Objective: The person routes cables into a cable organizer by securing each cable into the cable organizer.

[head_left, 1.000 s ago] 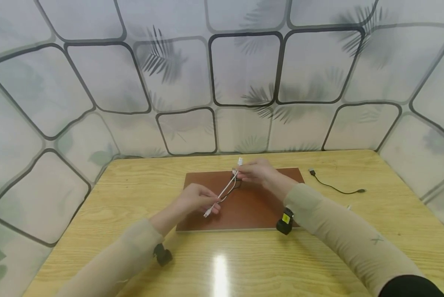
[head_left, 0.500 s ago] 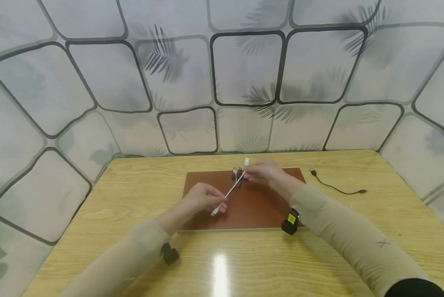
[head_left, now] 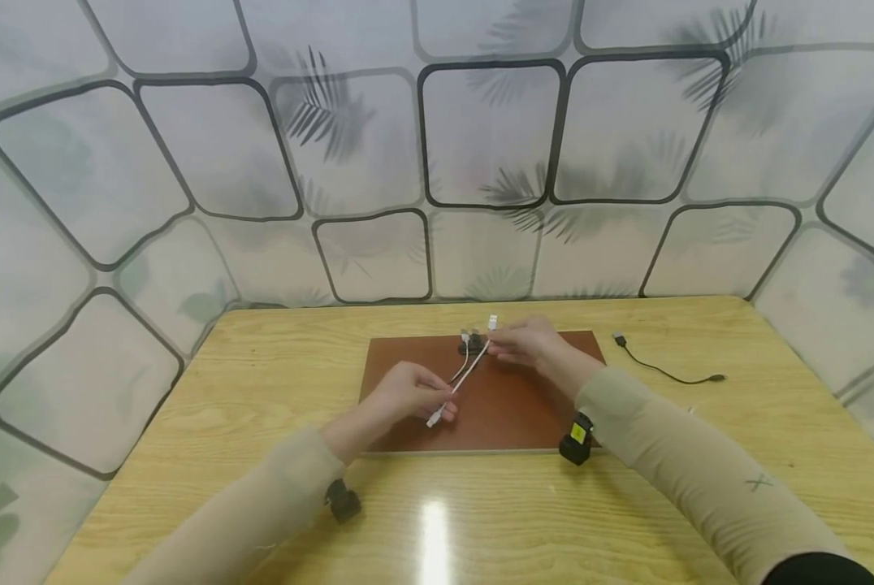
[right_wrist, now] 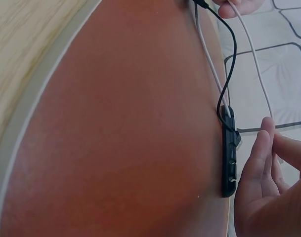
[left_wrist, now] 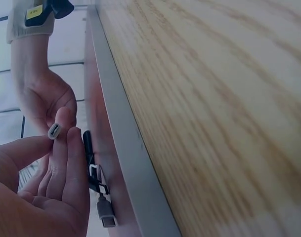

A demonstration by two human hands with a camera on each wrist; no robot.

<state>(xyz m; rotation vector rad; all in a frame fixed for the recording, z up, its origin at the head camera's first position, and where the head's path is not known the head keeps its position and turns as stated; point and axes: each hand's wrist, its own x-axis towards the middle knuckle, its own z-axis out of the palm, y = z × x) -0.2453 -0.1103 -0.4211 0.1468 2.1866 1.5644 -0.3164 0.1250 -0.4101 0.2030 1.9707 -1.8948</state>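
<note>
A short white cable [head_left: 470, 370] is stretched between both hands above a brown board [head_left: 510, 414]. My left hand [head_left: 415, 393] pinches its lower end, where a small oval plug [left_wrist: 54, 131] points out between thumb and fingertips. My right hand [head_left: 528, 343] pinches the upper end near a white USB plug [head_left: 492, 322]. Behind the cable, a black slotted cable holder [right_wrist: 229, 158] sits at the board's far edge, with a white cable [right_wrist: 205, 54] and a black cable [right_wrist: 234, 54] running from it.
On the wooden table [head_left: 261, 366], right of the board, lies a short black cable [head_left: 659, 371] with a USB plug. A small white item [head_left: 691, 410] shows beside my right sleeve. A patterned curtain [head_left: 371, 146] stands behind the table.
Both hands have shifted slightly to the right with the white cable between them. The cable holder and its other cables show more plainly now.
</note>
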